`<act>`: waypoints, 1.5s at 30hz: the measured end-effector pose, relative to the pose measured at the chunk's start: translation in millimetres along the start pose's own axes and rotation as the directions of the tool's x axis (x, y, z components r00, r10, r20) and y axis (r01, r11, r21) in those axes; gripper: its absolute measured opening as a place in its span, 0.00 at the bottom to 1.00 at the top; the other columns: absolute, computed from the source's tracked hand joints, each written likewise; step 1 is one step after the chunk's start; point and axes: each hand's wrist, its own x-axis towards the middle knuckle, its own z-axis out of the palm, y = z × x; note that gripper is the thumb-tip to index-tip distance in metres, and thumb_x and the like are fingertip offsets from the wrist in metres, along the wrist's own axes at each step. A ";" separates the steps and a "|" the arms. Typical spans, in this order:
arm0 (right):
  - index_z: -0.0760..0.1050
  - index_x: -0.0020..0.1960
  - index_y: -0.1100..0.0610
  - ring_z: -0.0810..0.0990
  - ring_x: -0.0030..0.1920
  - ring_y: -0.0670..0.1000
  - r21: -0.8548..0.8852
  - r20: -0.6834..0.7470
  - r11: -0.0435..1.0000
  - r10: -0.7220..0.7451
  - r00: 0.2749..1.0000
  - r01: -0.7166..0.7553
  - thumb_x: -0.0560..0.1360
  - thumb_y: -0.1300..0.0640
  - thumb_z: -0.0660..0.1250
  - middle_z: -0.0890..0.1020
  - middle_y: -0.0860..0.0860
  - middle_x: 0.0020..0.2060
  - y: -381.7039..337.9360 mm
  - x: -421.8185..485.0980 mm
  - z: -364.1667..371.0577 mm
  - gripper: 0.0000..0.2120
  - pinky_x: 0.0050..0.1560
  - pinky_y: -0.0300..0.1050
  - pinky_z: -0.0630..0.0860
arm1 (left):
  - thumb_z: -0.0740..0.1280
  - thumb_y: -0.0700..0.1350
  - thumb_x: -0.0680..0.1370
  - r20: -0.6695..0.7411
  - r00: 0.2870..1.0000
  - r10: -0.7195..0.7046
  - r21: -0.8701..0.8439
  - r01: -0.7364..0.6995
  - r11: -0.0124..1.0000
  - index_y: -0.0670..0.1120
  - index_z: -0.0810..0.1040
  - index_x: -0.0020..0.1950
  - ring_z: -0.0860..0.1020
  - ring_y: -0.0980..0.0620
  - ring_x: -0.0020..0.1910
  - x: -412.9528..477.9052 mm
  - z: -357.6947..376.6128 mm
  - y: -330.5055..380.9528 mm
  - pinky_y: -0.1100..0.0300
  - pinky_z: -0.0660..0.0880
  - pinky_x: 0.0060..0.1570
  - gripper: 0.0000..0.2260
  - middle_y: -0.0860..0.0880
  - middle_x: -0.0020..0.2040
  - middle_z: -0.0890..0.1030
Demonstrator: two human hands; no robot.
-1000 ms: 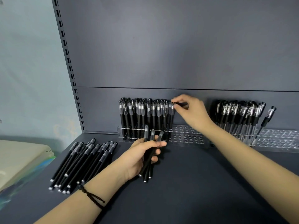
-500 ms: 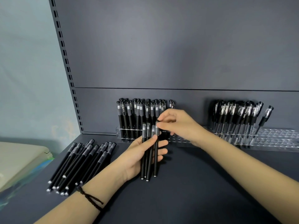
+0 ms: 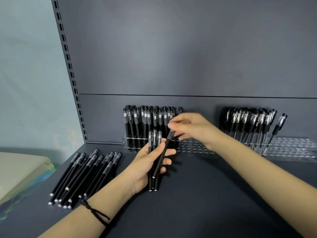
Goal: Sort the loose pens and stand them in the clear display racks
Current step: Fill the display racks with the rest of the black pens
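Right hand pinches the cap end of one slim black clear-capped pen, tilted across like pens gripped in left hand before the clear perforated rack; fingertip hold may slip, or snag neighbours loose.

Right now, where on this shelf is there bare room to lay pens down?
Bare shelf runs rightward from the loose pens, in front of both racks. The left rack has empty holes right of its standing pens; the right rack has them at its right end. Crowded: the far left, under the loose pens.
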 end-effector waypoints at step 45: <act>0.75 0.59 0.48 0.77 0.39 0.44 -0.495 -0.067 0.802 -0.420 0.905 0.335 0.75 0.43 0.65 0.78 0.44 0.41 18.7 -8.5 12.8 0.16 0.45 0.44 0.77 | 0.64 0.46 0.80 0.084 0.996 0.001 0.007 -0.001 1.000 0.48 0.73 0.61 0.68 0.57 0.27 5.0 -5.5 -4.2 0.68 0.62 0.22 0.10 0.50 0.36 0.79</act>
